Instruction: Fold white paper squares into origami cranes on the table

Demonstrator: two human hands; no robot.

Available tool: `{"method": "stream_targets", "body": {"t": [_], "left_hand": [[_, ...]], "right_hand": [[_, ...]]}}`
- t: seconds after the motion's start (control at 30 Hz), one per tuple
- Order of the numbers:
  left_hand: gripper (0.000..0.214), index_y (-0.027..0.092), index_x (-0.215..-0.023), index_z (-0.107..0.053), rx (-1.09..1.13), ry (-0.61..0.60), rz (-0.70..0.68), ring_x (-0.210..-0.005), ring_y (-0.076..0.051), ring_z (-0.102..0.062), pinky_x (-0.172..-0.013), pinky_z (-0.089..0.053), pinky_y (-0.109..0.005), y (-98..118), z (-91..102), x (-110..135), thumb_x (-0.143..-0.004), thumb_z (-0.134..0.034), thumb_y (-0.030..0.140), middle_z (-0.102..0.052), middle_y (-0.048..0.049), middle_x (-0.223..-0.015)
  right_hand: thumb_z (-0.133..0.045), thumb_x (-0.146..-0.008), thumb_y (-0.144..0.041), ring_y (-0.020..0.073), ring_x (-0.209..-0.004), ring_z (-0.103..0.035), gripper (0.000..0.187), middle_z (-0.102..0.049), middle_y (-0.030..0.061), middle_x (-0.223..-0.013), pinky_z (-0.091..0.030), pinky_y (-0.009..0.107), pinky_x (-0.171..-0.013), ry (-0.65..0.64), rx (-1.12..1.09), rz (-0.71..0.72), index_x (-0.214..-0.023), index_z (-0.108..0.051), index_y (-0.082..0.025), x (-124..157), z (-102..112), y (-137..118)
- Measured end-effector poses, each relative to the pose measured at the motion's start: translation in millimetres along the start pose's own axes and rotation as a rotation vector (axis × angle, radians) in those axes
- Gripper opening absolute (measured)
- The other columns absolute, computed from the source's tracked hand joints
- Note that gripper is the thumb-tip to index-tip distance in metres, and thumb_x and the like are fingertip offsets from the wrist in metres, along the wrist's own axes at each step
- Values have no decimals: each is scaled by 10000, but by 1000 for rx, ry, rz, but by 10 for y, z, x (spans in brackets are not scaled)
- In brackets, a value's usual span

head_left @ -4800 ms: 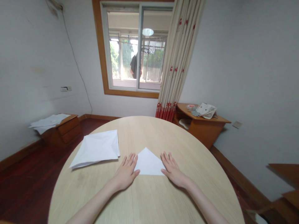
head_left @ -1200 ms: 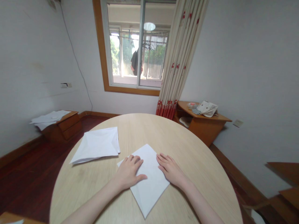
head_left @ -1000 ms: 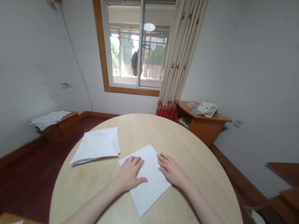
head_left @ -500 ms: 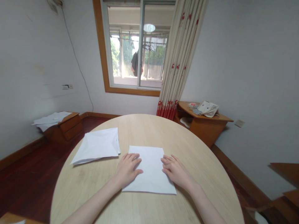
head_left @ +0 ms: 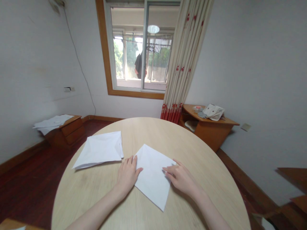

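Fingers (head_left: 129, 160) of the left hand (head_left: 127, 175) rest slightly spread at the left side of the white paper (head_left: 153, 174), those of the right hand (head_left: 183, 179) bend over its right side, pinch undetermined; the sheet lies midway between the round table's (head_left: 189, 143) left and right edges. Uneven hand pressure could skew or crease it; sliding leftward could disturb the paper stack (head_left: 103, 148) near the left edge. No brand, label or writing is legible.

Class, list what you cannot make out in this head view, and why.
All in the head view:
White paper: part of its right edge, under the right hand.
Its underside: faces the table.
Dark hanging item: partly behind the window's middle bar.
Wooden furniture, lower left: cut off by the picture's edge.
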State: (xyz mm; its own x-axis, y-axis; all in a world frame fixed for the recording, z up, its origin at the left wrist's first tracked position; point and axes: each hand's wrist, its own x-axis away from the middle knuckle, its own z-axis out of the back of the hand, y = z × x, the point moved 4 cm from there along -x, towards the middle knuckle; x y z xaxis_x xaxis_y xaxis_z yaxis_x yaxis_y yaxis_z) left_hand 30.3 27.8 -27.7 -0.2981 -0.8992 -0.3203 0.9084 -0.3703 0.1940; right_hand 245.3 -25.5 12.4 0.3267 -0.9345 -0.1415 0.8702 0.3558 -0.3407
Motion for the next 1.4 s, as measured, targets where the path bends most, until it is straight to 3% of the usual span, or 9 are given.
{"method": "stream_targets", "body": {"t": [0.13, 0.23, 0.37, 0.53, 0.7, 0.9, 1.13, 1.4], "left_hand": [[371, 176, -1247, -517, 57, 10, -31, -1134, -322, -534, -941, -418, -450, -37, -46, -21, -899, -565, 297, -595, -144, -1251], [379, 171, -1253, -515, 95, 23, -53, -1173, -316, -517, -988, -390, -456, -56, -90, -41, -889, -582, 255, -572, -146, -1289], [427, 161, -1278, -491, 151, 34, -72, -1206, -300, -504, -1012, -385, -446, -73, -147, -68, -866, -598, 187, -549, -153, -1314], [497, 180, -1306, -456, 234, 56, -102, -1188, -277, -519, -1003, -406, -431, -96, -170, -96, -835, -610, 143, -552, -137, -1284], [593, 222, -1357, -396, 285, 81, -113, -1149, -284, -535, -969, -425, -451, -103, -164, -102, -812, -609, 127, -551, -120, -1240], [645, 231, -1376, -378, 348, 93, -124, -1102, -279, -539, -950, -432, -445, -97, -157, -99, -793, -621, 104, -547, -102, -1173], [712, 277, -1400, -365, 379, 87, -114, -1090, -285, -535, -950, -421, -471, -119, -162, -120, -766, -639, 102, -529, -84, -1152], [902, 285, -1469, -213, 441, 144, -97, -1079, -272, -515, -954, -392, -439, -101, -105, -119, -715, -665, 85, -526, -65, -1117]], "right_hand": [[-446, -910, -250, 239, -1037, -645, 353, -720, 61, -1105, -334, 422, -1073, -8, 29, -20, -1181, -671, -219, 3, -14, 8], [-457, -898, -276, 268, -1131, -591, 352, -733, 48, -1070, -388, 423, -1030, -5, 2, -55, -1160, -688, -229, -4, -34, 34], [-462, -891, -284, 264, -1108, -602, 331, -730, 24, -1079, -409, 410, -1007, -9, -106, -57, -1098, -717, -248, -22, -80, 85], [-435, -909, -303, 245, -940, -639, 336, -728, 83, -981, -474, 377, -870, 123, -111, -81, -1079, -713, -219, -50, -69, 228], [-488, -873, -271, 249, -1090, -558, 380, -639, 98, -1149, -431, 388, -944, 216, -98, -110, -1230, -605, -214, -101, -99, 381], [-619, -798, -295, 279, -1275, -410, 691, -487, 132, -1381, -318, 430, -1067, 221, -82, -159, -1429, -364, -172, -161, -264, 493], [-634, -781, -278, 299, -1210, -453, 830, -554, 137, -1293, -331, 439, -1024, 129, -85, -182, -1492, -219, -174, -190, -364, 500], [-648, -741, -207, 295, -1149, -459, 870, -553, 124, -1224, -323, 444, -1026, 209, -88, -144, -1493, -213, -178, -193, -307, 431]]}}
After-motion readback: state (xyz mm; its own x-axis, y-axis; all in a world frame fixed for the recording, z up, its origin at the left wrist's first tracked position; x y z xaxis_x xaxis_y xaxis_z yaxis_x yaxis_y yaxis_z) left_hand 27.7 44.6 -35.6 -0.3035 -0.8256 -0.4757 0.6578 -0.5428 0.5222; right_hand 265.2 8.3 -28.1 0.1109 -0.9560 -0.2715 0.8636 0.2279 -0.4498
